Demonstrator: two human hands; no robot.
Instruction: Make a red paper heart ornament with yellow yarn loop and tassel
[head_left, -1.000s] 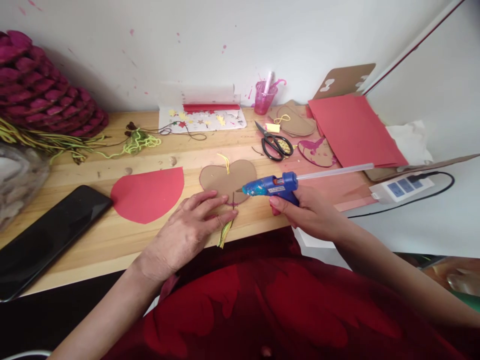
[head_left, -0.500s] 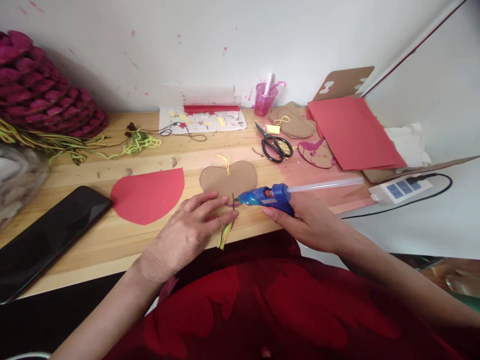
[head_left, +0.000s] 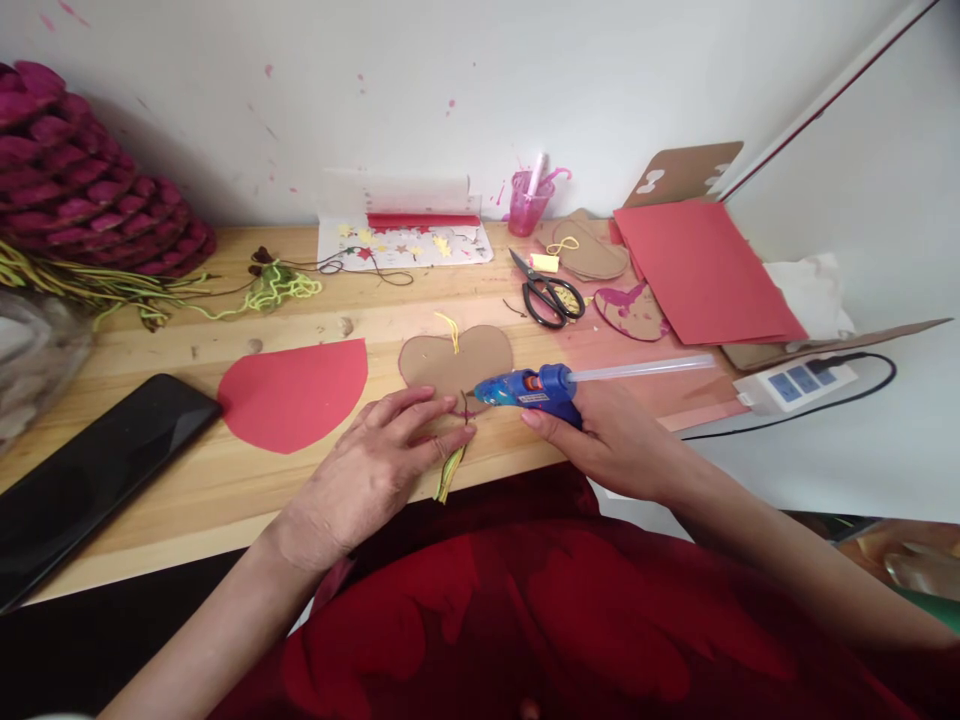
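My right hand (head_left: pixel 606 430) is closed around a blue glue gun (head_left: pixel 540 392), a clear glue stick (head_left: pixel 645 367) jutting from its back. The nozzle points left, at the dark knotted end of a yarn tassel (head_left: pixel 451 470) on the lower edge of an apple-shaped cardboard piece (head_left: pixel 454 358). Whether it touches I cannot tell. My left hand (head_left: pixel 386 450) lies with fingers stretched out over the cardboard's lower left edge, its thumb beside the tassel's string. A short yellow yarn loop (head_left: pixel 448 330) sits at the cardboard's top notch.
A red paper cutout (head_left: pixel 296 395) and a black phone (head_left: pixel 105 480) lie left. Black-handled scissors (head_left: pixel 553 300), a pink cup (head_left: pixel 529 205) and red paper sheets (head_left: pixel 712 275) are behind and to the right. A power strip (head_left: pixel 795 385) with a plugged cable stands at the right edge.
The glue gun has shifted slightly left, its nozzle now over the tassel's top. My left hand has stayed in place.
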